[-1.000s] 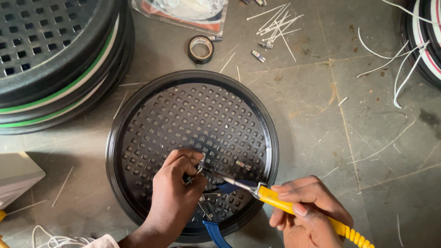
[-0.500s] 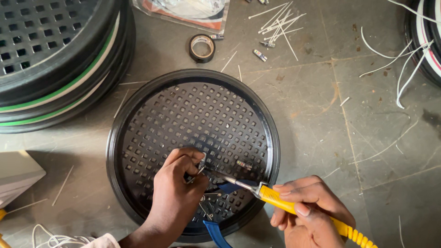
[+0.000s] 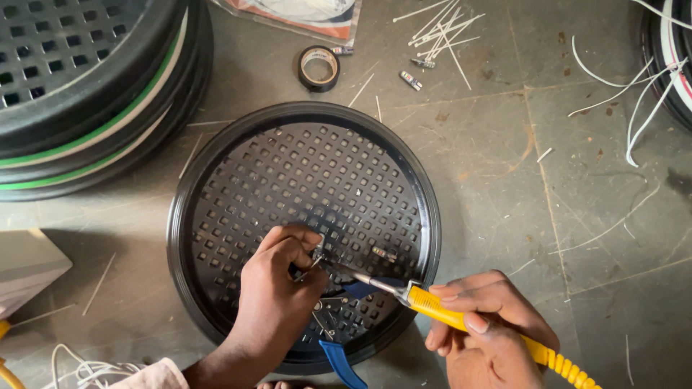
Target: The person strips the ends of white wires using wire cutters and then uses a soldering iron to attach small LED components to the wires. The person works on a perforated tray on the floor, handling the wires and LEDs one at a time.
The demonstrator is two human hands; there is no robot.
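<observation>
Head view, hands unmoved, left hand pinching small metal part on perforated black disc, right hand gripping yellow-handled tool.

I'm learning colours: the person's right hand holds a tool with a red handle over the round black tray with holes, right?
Not quite. The head view shows the right hand holding a tool with a yellow handle, not red. It does reach over the round black tray with holes.

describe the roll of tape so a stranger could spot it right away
Start at the round black perforated tray in the middle of the grey floor. Just above its top rim lies the roll of tape, a small black ring with a pale inner core, unlike the thin white cable ties scattered to its right.
</observation>
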